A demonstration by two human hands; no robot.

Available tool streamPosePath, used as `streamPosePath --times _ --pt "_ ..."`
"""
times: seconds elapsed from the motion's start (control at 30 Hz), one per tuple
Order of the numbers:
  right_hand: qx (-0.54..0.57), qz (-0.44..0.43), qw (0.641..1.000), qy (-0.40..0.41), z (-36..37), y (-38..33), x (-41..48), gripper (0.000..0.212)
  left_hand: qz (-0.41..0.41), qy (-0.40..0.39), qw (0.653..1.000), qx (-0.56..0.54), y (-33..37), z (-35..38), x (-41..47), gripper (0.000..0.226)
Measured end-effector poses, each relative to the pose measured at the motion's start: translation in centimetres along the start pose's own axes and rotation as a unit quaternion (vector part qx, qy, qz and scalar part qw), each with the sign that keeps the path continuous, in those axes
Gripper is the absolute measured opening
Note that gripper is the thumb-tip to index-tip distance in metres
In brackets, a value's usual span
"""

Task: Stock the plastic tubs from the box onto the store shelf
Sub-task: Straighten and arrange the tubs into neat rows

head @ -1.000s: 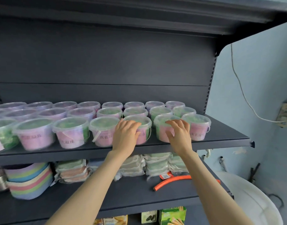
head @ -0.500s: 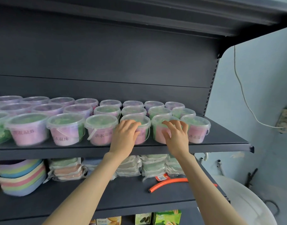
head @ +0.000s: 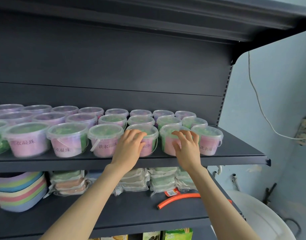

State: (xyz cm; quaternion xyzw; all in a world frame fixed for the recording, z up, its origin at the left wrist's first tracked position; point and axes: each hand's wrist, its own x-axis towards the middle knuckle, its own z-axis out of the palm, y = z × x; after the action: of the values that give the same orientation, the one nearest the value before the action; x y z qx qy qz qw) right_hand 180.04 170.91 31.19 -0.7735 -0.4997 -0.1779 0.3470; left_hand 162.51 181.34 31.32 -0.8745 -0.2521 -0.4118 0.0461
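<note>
Your left hand point(head: 129, 149) curls over the front of one tub point(head: 145, 141) in the front row, fingers on its lid rim, grasping it lightly. Your right hand point(head: 186, 149) rests at about 3 o'clock from the left, fingers spread over the lid and face of the next tub point(head: 167, 141), thumb low on its pink side; it reads as a loose hold rather than a clenched one. Both tubs stand upright near the front edge of the store shelf point(head: 235, 153), so you seem to be nudging them into line, not carrying them.

Just beside your right hand, at 3 o'clock, the end tub point(head: 207, 141) closes the front row. Toward 9 o'clock the row runs on to the frame's left edge. Behind it, at 12 o'clock, stand two further rows of tubs point(head: 114, 116), reaching to the back panel.

Judging by this, most of the stocking is done: three rows are filled. Bare shelf remains only at the far right end. The box is not in view, so you cannot tell how many tubs are left to place.
</note>
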Motion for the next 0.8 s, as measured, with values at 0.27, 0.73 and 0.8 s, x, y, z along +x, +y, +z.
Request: streamPosePath --times 0.27,0.73,0.8 --pt "-0.011 -0.024 1.000 0.012 -1.2 -0.9 2.4 0.041 0.006 0.014 1.000 -0.014 -0.3 -0.7 1.6 0.031" --pt "-0.012 0.060 0.969 -0.241 1.2 0.4 14.5 0.039 -0.168 -0.311 0.934 -0.058 -4.5 4.0 13.7 0.031" --pt "-0.014 0.063 0.966 -0.249 1.5 0.6 15.0 0.031 -0.172 -0.311 0.933 -0.048 -4.9 4.4 14.2 0.016"
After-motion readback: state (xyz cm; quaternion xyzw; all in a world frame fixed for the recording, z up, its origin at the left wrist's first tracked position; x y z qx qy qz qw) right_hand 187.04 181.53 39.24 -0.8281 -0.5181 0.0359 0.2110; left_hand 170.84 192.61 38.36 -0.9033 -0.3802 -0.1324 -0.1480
